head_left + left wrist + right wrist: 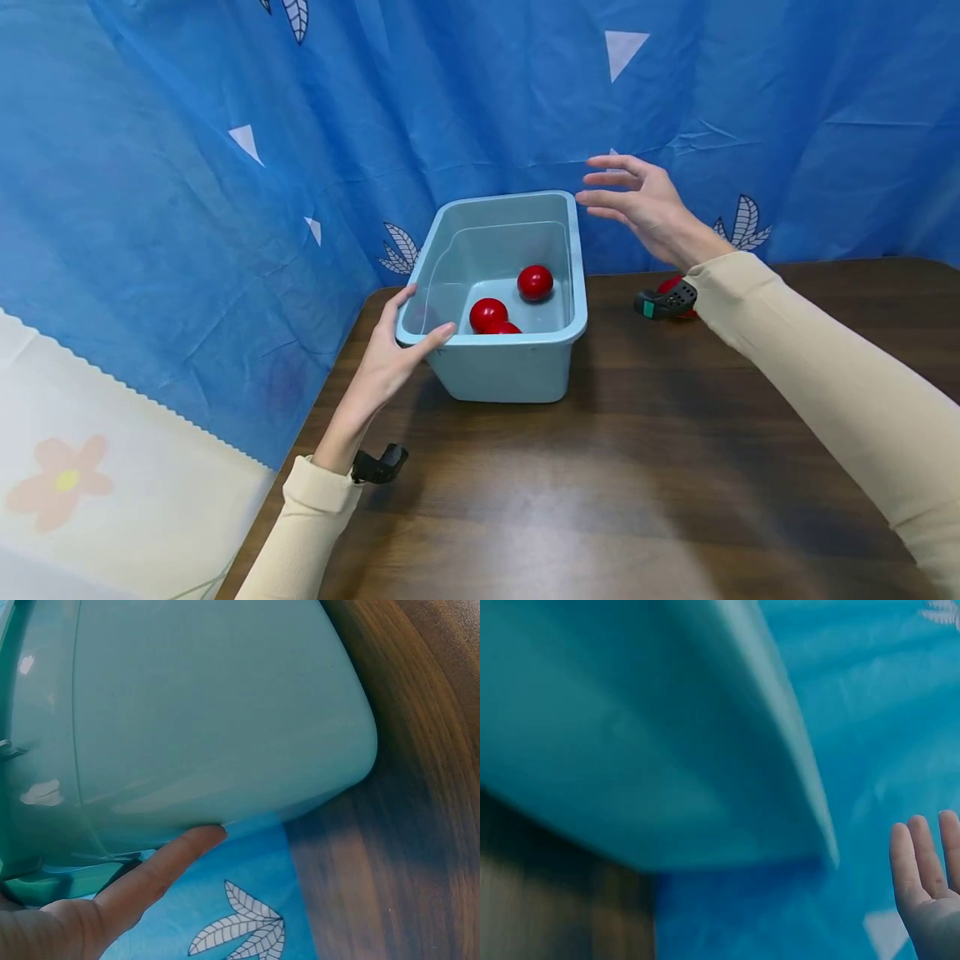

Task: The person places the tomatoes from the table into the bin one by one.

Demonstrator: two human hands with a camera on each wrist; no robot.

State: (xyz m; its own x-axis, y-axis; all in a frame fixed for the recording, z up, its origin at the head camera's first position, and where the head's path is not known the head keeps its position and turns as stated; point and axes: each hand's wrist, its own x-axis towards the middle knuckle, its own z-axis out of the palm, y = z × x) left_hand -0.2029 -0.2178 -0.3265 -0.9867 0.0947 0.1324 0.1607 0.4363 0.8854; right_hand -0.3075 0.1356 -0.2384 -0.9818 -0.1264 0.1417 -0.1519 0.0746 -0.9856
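Observation:
A light blue plastic bin [498, 375] stands on the table, and several glossy red balls [535, 283] lie on its floor. My left hand [386, 358] grips the bin's front left corner, with the thumb at the front rim and the fingers at the left side. In the left wrist view one finger [169, 866] lies along the bin's outer wall [225, 712]. Beyond the bin's back right corner, my right hand [641, 200] is raised with its fingers extended and nothing in it. The right wrist view shows three of those fingertips [902, 836] apart from the bin [630, 735].
Another red object [670, 285] rests on the table to the bin's right, mostly hidden behind the black wristband [665, 302]. A blue patterned curtain [480, 92] hangs close behind the bin. Dark wooden tabletop [600, 483] spreads out in front.

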